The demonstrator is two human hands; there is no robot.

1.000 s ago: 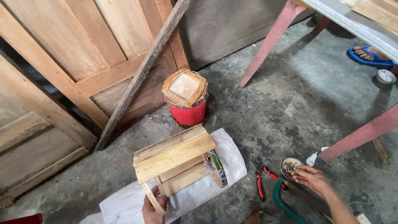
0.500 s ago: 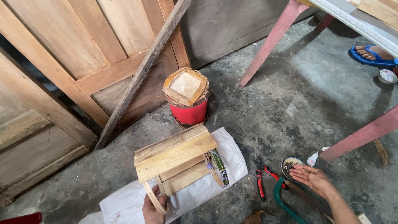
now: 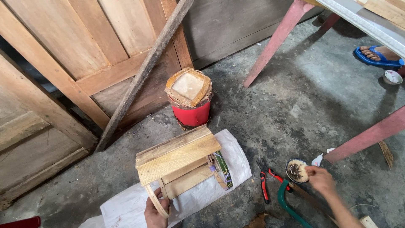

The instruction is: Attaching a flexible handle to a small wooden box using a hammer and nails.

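Observation:
My left hand [image 3: 154, 211] grips the curved rattan strip at the lower front of a small wooden stool-like frame [image 3: 177, 158] made of pale planks, which rests on a white woven sack [image 3: 236, 162] on the concrete floor. My right hand [image 3: 320, 179] reaches out to the right, its fingers at the rim of a small round bowl [image 3: 295, 170] holding dark small nails. Red-handled pliers [image 3: 265, 181] lie between the frame and the bowl. A green-framed saw [image 3: 289, 204] lies under my right forearm.
A red bucket [image 3: 192, 112] capped with a woven rattan seat stands behind the frame. Wooden doors [image 3: 76, 55] and a leaning pole [image 3: 143, 76] fill the left. Pink table legs [image 3: 274, 42] stand at right. Another person's foot in a blue sandal [image 3: 375, 55] is far right.
My right hand has moved slightly up and left, from beside the bowl to its rim. The left hand and wooden frame stay in place.

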